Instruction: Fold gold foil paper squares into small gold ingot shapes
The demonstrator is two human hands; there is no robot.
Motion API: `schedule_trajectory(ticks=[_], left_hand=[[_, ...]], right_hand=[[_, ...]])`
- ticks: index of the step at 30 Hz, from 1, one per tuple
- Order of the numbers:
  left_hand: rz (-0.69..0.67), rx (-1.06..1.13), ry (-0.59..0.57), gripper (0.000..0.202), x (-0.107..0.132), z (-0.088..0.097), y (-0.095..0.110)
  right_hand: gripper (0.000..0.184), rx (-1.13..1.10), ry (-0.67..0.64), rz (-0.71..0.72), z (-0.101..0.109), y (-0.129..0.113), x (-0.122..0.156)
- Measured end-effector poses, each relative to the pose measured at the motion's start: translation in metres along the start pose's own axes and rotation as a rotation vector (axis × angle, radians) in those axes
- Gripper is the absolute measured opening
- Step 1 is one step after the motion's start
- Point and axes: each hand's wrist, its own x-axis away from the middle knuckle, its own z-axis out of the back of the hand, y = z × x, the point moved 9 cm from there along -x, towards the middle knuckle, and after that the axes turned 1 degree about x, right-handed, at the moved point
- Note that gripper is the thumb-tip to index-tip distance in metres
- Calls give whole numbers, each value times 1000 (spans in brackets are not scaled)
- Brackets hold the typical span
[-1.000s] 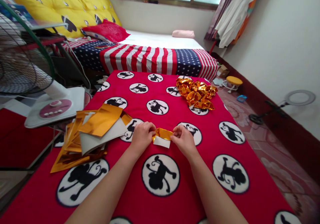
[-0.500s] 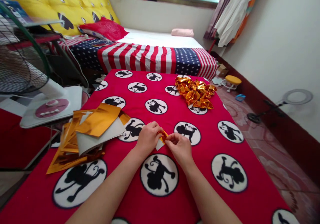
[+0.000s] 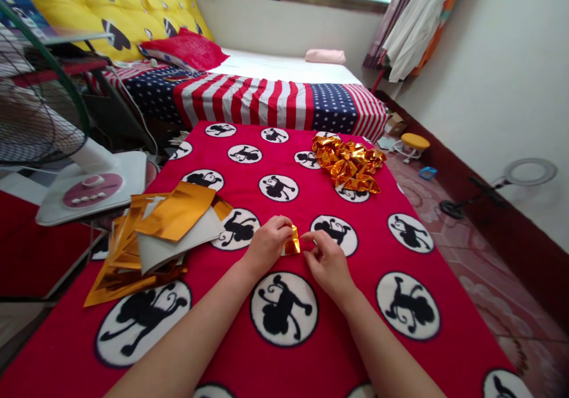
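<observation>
A small folded piece of gold foil paper [image 3: 292,245] lies between my two hands on a red blanket with black monkey circles [image 3: 293,208]. My left hand [image 3: 267,243] is closed and pinches the folded paper from the left. Close against the same piece on the right, the fingers of my right hand [image 3: 326,262] are curled. A loose stack of gold and white sheets [image 3: 160,235] lies to the left of my left hand. A heap of folded gold pieces [image 3: 349,164] sits at the far right of the blanket.
A fan with a white base [image 3: 89,188] stands at the left edge. Behind the blanket is a bed with a stars-and-stripes cover [image 3: 267,99]. On the floor at right are a yellow stool [image 3: 414,143] and a ring light [image 3: 531,173].
The gold paper has been folded from a wide strip into a small compact piece. Both hands have drawn together around it. The camera shifted slightly.
</observation>
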Motion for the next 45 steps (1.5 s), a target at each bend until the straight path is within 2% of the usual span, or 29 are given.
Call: schedule_trajectory(ticks=[4, 9, 13, 17, 25, 32, 37, 41, 45], left_hand=[[28, 13, 47, 13, 3, 4, -2], [108, -71, -7, 11, 7, 9, 0], [95, 6, -63, 7, 19, 13, 6], [105, 97, -61, 26, 32, 15, 6], [73, 70, 37, 11, 37, 15, 10], [-1, 82, 45, 10, 40, 19, 16], [10, 51, 39, 8, 42, 20, 17], [19, 34, 21, 12, 43, 19, 17], [86, 46, 36, 16, 45, 21, 11]], right_hand=[[32, 209, -46, 170, 2, -11, -10], [23, 229, -74, 262, -4, -12, -14], [19, 207, -58, 264, -5, -10, -13], [19, 174, -108, 278, -6, -13, -12], [35, 20, -184, 233, -3, -10, -13], [20, 80, -85, 278, -7, -9, -14], [13, 116, -104, 323, -9, -14, -8], [11, 128, -145, 279, -12, -15, -8], [8, 140, -137, 187, -15, -14, -13]])
